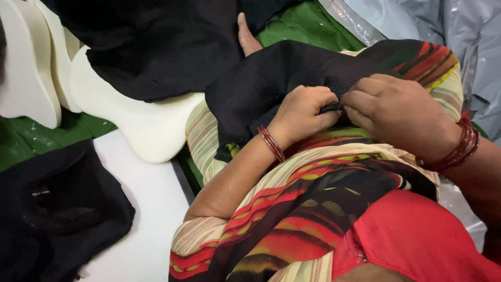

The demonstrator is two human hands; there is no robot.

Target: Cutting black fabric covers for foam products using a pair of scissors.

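Left of the fingers a green floor covering (26,141) shows under a white board (151,209); right of them, crinkled grey plastic sheeting (469,31)

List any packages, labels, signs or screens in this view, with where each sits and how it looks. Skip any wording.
Clear plastic bag or sheeting: top right, behind the right hand; crinkled, grey-translucent, glossy. Whether it wraps anything cannot be told.
No labels, signs or screens show.
Both hands pinch the edge of a black mesh fabric on the lap, the left hand beside the right.
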